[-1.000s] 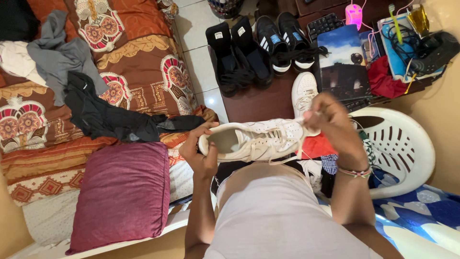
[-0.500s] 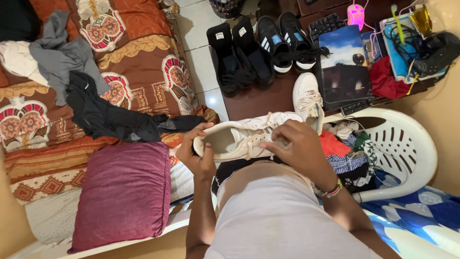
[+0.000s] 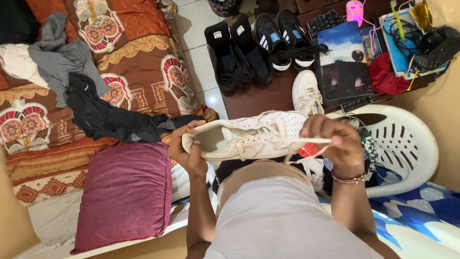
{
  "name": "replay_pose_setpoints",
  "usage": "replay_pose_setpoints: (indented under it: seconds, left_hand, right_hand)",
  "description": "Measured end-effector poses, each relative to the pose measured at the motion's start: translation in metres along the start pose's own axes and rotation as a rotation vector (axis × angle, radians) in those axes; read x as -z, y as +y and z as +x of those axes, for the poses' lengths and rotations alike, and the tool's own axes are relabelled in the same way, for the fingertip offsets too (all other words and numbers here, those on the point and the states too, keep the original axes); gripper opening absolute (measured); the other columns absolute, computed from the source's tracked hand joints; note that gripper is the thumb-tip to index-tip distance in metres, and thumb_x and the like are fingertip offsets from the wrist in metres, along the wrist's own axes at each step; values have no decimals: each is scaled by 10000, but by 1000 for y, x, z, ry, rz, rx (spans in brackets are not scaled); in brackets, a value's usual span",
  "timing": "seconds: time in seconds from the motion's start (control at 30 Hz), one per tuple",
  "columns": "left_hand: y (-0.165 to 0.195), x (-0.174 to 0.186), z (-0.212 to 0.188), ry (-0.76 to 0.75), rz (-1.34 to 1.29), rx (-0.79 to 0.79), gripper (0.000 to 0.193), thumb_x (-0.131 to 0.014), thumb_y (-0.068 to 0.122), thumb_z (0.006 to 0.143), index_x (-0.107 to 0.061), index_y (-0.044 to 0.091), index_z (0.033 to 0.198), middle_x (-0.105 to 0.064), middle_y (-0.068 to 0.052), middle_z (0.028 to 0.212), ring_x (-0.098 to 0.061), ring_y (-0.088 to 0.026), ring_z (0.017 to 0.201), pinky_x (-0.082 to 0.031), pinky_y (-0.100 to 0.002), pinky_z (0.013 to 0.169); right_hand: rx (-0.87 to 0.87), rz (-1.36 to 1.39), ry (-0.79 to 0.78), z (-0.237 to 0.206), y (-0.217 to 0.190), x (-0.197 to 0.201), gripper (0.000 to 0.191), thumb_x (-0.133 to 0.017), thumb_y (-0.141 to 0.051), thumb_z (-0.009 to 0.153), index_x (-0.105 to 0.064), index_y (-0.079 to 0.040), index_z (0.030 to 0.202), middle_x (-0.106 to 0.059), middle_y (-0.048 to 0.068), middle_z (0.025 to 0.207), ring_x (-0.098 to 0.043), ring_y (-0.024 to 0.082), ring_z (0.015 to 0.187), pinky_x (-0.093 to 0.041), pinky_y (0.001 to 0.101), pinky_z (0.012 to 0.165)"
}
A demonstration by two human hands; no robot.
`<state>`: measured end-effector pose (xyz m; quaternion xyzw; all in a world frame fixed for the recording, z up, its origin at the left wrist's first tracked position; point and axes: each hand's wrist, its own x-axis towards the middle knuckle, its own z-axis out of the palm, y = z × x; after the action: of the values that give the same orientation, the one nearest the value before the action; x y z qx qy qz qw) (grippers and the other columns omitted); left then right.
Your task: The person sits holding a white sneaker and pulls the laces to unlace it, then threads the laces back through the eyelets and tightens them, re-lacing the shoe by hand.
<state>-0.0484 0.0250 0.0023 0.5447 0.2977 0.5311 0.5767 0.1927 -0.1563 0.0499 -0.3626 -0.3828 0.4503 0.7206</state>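
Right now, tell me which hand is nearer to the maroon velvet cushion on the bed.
Left. The left hand grips the heel of the white lace-up sneaker just beside the maroon velvet cushion; the right hand pulls a lace at the toe end, farther away.

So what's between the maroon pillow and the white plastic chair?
In the head view, the person's lap lies there, with the white lace-up sneaker held above it by the left hand and right hand.

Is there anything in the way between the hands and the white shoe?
Nothing visible is. The left hand already grips the heel end of the white sneaker, and the right hand is at its toe end, pinching the white lace pulled out sideways. Both hands touch it directly.
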Motion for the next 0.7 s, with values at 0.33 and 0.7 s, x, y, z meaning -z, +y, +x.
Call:
replay_pose_setpoints:
  seconds: [0.33, 0.7]
  left_hand:
    - [18, -15, -4, -59, 207, -57, 192, -568, 34, 819, -519, -22, 997, -656, -205, 1018, -626, -196, 916, -483, -296, 880]
    - [20, -14, -10, 32, 276, -118, 283, -559, 56, 817, -525, -31, 1084, -661, -175, 996, -632, -186, 883, -500, -299, 860]
  right_hand:
    - [109, -1251, -20, 26, -7, -54, 255, -708, -216, 736, -622, -41, 900, -598, 77, 1009, -548, 266, 947, -431, 379, 828]
    - [-10, -924, -24, 8, 25, -42, 135, -613, -164, 874, -591, -31, 883, -579, 86, 972, -538, 230, 955, -440, 358, 840]
